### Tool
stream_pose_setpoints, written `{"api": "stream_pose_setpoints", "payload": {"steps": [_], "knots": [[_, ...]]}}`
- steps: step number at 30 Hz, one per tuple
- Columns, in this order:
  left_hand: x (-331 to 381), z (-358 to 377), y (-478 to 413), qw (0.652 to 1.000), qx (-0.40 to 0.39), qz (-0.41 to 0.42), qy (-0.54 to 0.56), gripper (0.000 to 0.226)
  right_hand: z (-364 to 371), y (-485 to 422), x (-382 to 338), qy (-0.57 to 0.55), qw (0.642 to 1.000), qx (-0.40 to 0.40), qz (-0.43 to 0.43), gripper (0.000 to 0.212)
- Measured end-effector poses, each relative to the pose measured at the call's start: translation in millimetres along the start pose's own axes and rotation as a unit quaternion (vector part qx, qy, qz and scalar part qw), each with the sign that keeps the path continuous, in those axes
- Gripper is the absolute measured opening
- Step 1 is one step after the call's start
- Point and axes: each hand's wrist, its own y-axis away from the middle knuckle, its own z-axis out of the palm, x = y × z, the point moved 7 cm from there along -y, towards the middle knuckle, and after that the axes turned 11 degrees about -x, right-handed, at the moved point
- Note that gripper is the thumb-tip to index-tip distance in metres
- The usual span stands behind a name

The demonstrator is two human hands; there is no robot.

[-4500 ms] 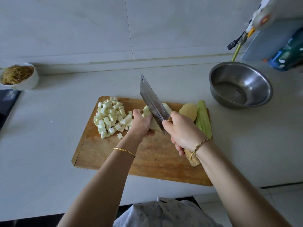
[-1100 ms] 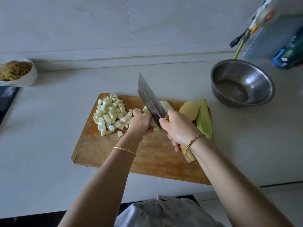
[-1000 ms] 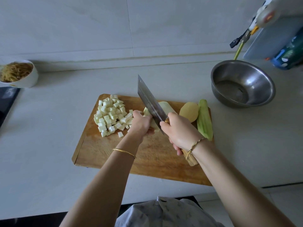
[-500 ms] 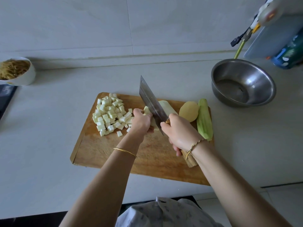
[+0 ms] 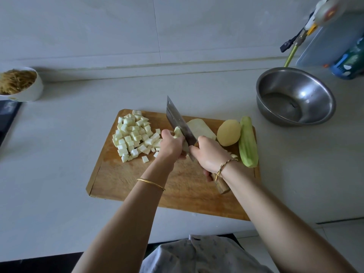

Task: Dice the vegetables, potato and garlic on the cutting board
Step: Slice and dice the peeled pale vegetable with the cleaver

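on the cutting board (image 5: 122, 180), right hand (image 5: 211, 154) hides most of the cleaver handle (image 5: 222, 187).

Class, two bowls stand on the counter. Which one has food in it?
The white bowl at the far left: it is full of brownish noodles, while the steel bowl on the right shows no food.
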Motion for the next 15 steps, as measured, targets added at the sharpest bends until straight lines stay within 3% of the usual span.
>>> {"api": "stream_pose_setpoints", "payload": {"steps": [9, 15], "knots": [[-2.8, -1.9, 5.1, 0.999, -0.021, -0.008, 0.037, 0.019, 16.6, -13.7, 12.7, -0.005, 1.0, 0.004, 0.011, 0.018], [-3.8, -0.8, 8.6, 0.999, -0.031, -0.004, 0.009, 0.027, 24.8, -12.9, 32.7, -0.119, 0.993, 0.008, 0.018, 0.017]]}}
